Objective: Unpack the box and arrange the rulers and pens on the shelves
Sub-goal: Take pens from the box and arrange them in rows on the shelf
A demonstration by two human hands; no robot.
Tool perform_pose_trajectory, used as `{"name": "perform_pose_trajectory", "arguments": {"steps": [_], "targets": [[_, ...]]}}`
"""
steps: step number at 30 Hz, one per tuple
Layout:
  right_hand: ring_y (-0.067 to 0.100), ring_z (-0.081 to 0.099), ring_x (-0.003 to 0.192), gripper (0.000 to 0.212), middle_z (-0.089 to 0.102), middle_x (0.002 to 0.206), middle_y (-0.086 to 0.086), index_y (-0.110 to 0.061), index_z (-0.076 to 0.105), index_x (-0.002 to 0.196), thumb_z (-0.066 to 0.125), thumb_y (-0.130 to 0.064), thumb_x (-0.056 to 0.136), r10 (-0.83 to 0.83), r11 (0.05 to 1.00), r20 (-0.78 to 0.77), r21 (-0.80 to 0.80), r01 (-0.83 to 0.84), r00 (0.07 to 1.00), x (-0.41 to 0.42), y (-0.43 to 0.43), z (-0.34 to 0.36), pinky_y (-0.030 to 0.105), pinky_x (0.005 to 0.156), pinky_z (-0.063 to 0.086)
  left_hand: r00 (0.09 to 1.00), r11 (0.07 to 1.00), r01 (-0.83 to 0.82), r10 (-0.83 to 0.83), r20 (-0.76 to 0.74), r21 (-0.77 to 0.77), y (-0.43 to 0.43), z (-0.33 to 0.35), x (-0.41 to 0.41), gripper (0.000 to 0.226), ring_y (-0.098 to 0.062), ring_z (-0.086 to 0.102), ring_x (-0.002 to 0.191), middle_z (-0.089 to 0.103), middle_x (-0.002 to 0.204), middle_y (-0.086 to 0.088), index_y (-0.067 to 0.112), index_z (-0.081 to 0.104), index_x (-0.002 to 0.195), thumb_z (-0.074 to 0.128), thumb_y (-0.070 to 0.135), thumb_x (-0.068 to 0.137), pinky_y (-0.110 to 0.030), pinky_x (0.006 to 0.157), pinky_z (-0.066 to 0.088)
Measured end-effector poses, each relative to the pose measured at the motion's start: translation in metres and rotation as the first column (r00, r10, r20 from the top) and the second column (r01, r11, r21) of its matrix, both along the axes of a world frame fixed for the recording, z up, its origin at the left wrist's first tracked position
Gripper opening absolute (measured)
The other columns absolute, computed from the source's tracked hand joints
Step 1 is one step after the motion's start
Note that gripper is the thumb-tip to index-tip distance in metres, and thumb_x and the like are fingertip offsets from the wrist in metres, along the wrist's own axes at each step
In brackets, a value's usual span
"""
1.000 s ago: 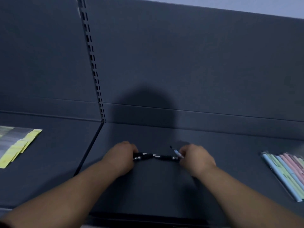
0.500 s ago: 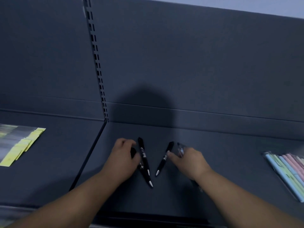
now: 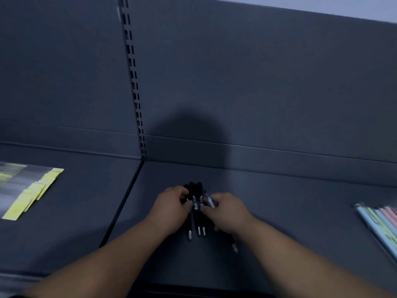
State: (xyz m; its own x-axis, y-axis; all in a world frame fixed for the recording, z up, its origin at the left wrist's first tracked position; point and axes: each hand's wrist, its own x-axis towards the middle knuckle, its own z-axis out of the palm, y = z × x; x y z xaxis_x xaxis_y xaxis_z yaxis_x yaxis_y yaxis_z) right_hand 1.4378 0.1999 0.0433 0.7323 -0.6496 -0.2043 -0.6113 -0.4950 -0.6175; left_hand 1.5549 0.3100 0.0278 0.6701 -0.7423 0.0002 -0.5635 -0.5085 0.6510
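Observation:
Several black pens [image 3: 196,214] with silver tips lie bunched side by side on the dark grey shelf [image 3: 279,211], pointing towards me. My left hand [image 3: 171,208] presses against the bunch from the left, fingers curled on the pens. My right hand [image 3: 225,209] presses from the right and also pinches a pen with a clear barrel [image 3: 209,200]. One more black pen [image 3: 233,244] pokes out under my right wrist. The box and the rulers are not in view.
Pastel pens [image 3: 380,224] in blue, green and pink lie at the shelf's right edge. Yellow and grey packets [image 3: 28,190] sit on the neighbouring shelf to the left. A slotted upright [image 3: 134,82] divides the two bays, with the back panel behind.
The pens lay end to end between my hands, then splayed in a V. Now both hands have closed in and pushed them into one parallel bunch.

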Motion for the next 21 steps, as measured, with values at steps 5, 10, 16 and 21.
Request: {"name": "perform_pose_trajectory", "arguments": {"steps": [5,10,16,21], "targets": [[0.016,0.064,0.073,0.015,0.067,0.08,-0.002,-0.026,0.064,0.077,0.06,-0.034,0.089,-0.076,0.992,-0.063,-0.103,0.069,0.995,-0.023,-0.018,0.01,0.025,0.066,0.051,0.999,0.999,0.045,-0.045,-0.004,0.005,-0.003,0.0,-0.009,0.05,-0.008,0.055,0.099,0.05,0.128,0.001,0.018,0.051,0.132,0.063,0.039,0.087,-0.012,0.082,0.038],[0.021,0.064,0.097,0.014,0.07,0.096,-0.003,-0.029,0.07,0.096,0.062,-0.034,0.086,-0.12,0.954,-0.195,-0.292,0.059,0.974,-0.052,-0.037,0.018,0.028,0.076,0.051,0.995,0.995,0.095,-0.095,0.009,0.013,-0.006,0.002,-0.019,0.06,-0.007,0.048,0.109,0.04,0.135,0.004,0.018,0.044,0.138,0.066,0.038,0.085,-0.011,0.09,0.035],[0.012,0.058,0.106,0.031,0.068,0.105,-0.013,-0.046,0.071,0.087,0.059,-0.018,0.087,0.002,0.951,-0.23,-0.3,-0.073,0.973,-0.069,-0.049,0.018,0.023,0.092,0.044,0.99,0.992,0.121,-0.124,0.072,0.045,-0.01,0.001,-0.03,0.056,-0.011,0.039,0.121,0.034,0.136,0.009,0.022,0.043,0.137,0.062,0.039,0.087,-0.02,0.101,0.036],[0.011,0.055,0.116,0.041,0.063,0.12,-0.003,-0.021,0.077,0.102,0.052,0.007,0.086,0.197,0.942,-0.19,-0.237,-0.239,0.962,-0.081,-0.052,0.019,-0.005,0.086,0.025,0.992,0.994,0.105,-0.108,0.07,0.041,-0.015,-0.001,-0.034,0.058,-0.009,0.043,0.119,0.034,0.137,0.009,0.022,0.044,0.137,0.065,0.038,0.085,-0.019,0.101,0.036]]}}
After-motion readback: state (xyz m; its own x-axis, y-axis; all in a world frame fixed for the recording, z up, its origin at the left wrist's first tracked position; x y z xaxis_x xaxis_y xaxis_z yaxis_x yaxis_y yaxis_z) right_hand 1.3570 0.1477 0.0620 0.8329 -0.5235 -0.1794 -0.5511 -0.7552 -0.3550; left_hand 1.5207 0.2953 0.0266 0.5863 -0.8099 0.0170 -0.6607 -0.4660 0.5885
